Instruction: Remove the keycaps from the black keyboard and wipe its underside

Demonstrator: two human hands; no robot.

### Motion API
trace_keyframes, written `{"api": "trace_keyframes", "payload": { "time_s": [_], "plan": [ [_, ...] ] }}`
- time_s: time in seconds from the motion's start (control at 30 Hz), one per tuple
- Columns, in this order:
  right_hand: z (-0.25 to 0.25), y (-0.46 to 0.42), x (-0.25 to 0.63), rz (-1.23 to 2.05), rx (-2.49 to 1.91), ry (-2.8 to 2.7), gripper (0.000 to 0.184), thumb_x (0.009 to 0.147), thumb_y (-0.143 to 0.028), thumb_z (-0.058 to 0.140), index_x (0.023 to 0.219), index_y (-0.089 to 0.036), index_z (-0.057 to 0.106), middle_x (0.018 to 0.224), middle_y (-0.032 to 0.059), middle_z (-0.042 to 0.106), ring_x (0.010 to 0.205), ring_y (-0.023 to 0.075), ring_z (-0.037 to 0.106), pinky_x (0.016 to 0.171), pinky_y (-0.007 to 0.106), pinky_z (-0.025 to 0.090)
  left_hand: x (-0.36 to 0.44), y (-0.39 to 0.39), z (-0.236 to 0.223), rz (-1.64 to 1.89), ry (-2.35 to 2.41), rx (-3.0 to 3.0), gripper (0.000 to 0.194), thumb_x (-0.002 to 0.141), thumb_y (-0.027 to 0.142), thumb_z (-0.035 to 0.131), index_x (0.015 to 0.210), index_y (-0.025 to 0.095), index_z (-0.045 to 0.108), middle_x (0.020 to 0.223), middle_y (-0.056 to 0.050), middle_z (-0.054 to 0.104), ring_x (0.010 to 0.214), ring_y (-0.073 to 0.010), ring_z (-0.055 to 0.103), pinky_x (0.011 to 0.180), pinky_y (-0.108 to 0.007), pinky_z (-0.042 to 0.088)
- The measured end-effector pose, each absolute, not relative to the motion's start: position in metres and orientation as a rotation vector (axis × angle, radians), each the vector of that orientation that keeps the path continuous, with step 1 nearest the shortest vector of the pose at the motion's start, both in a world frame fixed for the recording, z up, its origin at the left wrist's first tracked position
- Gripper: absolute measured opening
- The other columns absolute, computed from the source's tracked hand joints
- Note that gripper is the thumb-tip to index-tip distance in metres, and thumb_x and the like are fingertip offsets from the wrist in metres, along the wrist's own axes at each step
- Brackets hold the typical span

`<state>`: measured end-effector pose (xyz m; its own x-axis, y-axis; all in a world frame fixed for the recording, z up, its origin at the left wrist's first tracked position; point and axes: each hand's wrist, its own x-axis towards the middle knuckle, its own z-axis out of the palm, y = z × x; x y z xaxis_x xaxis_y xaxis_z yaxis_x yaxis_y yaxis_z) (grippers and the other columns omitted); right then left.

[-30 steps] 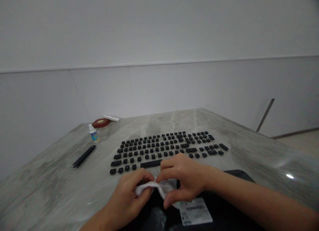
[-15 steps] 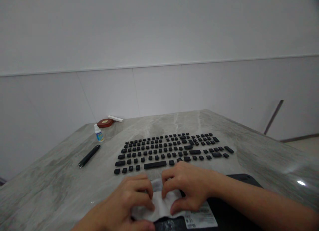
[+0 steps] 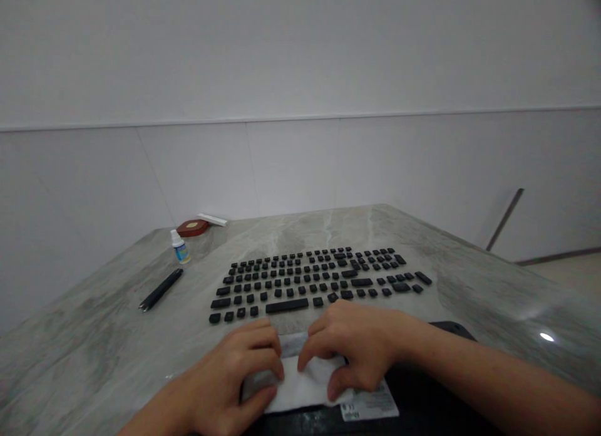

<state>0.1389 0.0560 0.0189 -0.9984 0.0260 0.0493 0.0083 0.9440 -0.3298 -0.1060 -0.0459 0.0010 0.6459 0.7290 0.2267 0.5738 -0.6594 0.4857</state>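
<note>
A white wipe (image 3: 298, 389) lies over a black keyboard body (image 3: 328, 421) at the near edge, label side up. My left hand (image 3: 244, 367) has curled fingers closed on the wipe's left part. On its right part, my right hand (image 3: 354, 342) grips with bent fingers and thumb. Beside the right thumb shows a white printed label (image 3: 370, 406) on the keyboard body. Beyond the hands, many loose black keycaps lie in keyboard-like rows, among them a long space bar (image 3: 287, 306). My right forearm covers part of the body.
To the left stand a small white-capped bottle (image 3: 181, 250) and a black pen-like tool (image 3: 161, 290). Farther back lie a reddish-brown case (image 3: 193, 227) and a white strip (image 3: 213, 219). The grey marble-patterned table (image 3: 117, 304) meets a white wall (image 3: 300, 166).
Both hands stay on the wipe, which now lies flatter and more spread between them. The left fingers have shifted slightly. The whole view has moved a little.
</note>
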Motion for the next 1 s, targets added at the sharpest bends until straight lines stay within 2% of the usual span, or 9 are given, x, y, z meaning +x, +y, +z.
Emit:
{"api": "trace_keyframes", "payload": {
  "time_s": [0.1, 0.23, 0.3, 0.4, 0.47, 0.53, 0.63, 0.8, 1.0],
  "plan": [
    [0.025, 0.055, 0.144, 0.538, -0.076, -3.086, 0.044, 0.076, -0.026, 0.077, 0.119, -0.022, 0.069, 0.078, -0.0016, 0.064, 0.068, 0.0148, 0.058, 0.060, 0.024, 0.038, -0.106, -0.044, 0.001, 0.551, 1.003, 2.495, 0.018, 0.084, 0.029, 0.062, 0.100, 0.021, 0.067, 0.096, -0.006, 0.062, 0.089, -0.0222, 0.059, 0.080, -0.035, 0.046],
    [0.026, 0.053, 0.152, 0.412, -0.139, -3.050, 0.043, 0.073, -0.032, 0.079, 0.115, -0.028, 0.073, 0.101, 0.0021, 0.063, 0.074, 0.0154, 0.059, 0.061, 0.026, 0.037, -0.106, -0.043, 0.000, 0.507, 0.986, 2.585, 0.041, 0.078, 0.054, 0.076, 0.102, 0.022, 0.066, 0.096, -0.006, 0.062, 0.085, -0.0226, 0.058, 0.076, -0.033, 0.046],
    [0.024, 0.051, 0.153, 0.372, -0.127, -3.017, 0.042, 0.072, -0.038, 0.079, 0.113, -0.028, 0.074, 0.106, 0.0032, 0.062, 0.076, 0.0160, 0.059, 0.061, 0.027, 0.037, -0.106, -0.044, 0.001, 0.483, 1.013, 2.620, 0.035, 0.080, 0.046, 0.077, 0.103, 0.023, 0.065, 0.098, -0.005, 0.063, 0.086, -0.0226, 0.060, 0.078, -0.032, 0.047],
    [0.021, 0.049, 0.152, 0.367, -0.090, -3.011, 0.044, 0.074, -0.045, 0.076, 0.112, -0.023, 0.073, 0.097, 0.0034, 0.066, 0.074, 0.0174, 0.060, 0.060, 0.027, 0.038, -0.104, -0.044, 0.003, 0.486, 1.011, 2.655, 0.015, 0.087, 0.025, 0.066, 0.102, 0.022, 0.063, 0.095, -0.005, 0.065, 0.086, -0.0208, 0.061, 0.077, -0.030, 0.047],
    [0.020, 0.049, 0.151, 0.380, -0.086, -3.028, 0.039, 0.074, -0.038, 0.075, 0.109, -0.021, 0.072, 0.092, 0.0030, 0.069, 0.075, 0.0185, 0.062, 0.061, 0.027, 0.040, -0.104, -0.044, 0.002, 0.535, 1.015, 2.669, 0.008, 0.092, 0.018, 0.055, 0.095, 0.021, 0.062, 0.087, -0.004, 0.066, 0.080, -0.0184, 0.061, 0.072, -0.027, 0.045],
    [0.022, 0.049, 0.150, 0.431, -0.098, -3.014, 0.033, 0.074, -0.024, 0.070, 0.106, -0.019, 0.072, 0.090, 0.0024, 0.071, 0.078, 0.0186, 0.064, 0.065, 0.026, 0.044, -0.105, -0.044, -0.002, 0.603, 1.083, 2.627, 0.015, 0.097, 0.017, 0.048, 0.090, 0.020, 0.061, 0.081, -0.003, 0.065, 0.075, -0.0163, 0.061, 0.069, -0.025, 0.044],
    [0.024, 0.052, 0.150, 0.577, -0.128, -2.930, 0.038, 0.070, -0.010, 0.061, 0.106, -0.017, 0.073, 0.085, 0.0021, 0.073, 0.075, 0.0164, 0.065, 0.071, 0.024, 0.048, -0.105, -0.043, -0.009, 0.665, 1.288, 2.452, 0.018, 0.100, 0.024, 0.049, 0.090, 0.021, 0.064, 0.080, 0.000, 0.068, 0.074, -0.0143, 0.063, 0.070, -0.024, 0.045],
    [0.022, 0.055, 0.147, 0.731, -0.356, -2.831, 0.043, 0.071, -0.009, 0.058, 0.111, -0.015, 0.072, 0.073, 0.0002, 0.071, 0.061, 0.0131, 0.062, 0.065, 0.022, 0.048, -0.102, -0.041, -0.010, 0.639, 1.481, 2.352, 0.019, 0.101, 0.029, 0.047, 0.096, 0.023, 0.065, 0.084, 0.002, 0.070, 0.077, -0.0145, 0.066, 0.073, -0.024, 0.045],
    [0.012, 0.055, 0.143, 0.396, -0.350, -2.790, 0.033, 0.077, -0.013, 0.061, 0.107, -0.019, 0.073, 0.094, 0.0055, 0.069, 0.081, 0.0188, 0.064, 0.070, 0.028, 0.046, -0.108, -0.038, -0.012, 0.568, 1.325, 2.666, 0.020, 0.100, 0.019, 0.044, 0.099, 0.023, 0.063, 0.082, 0.000, 0.066, 0.070, -0.0152, 0.064, 0.063, -0.026, 0.042]
  ]
}}
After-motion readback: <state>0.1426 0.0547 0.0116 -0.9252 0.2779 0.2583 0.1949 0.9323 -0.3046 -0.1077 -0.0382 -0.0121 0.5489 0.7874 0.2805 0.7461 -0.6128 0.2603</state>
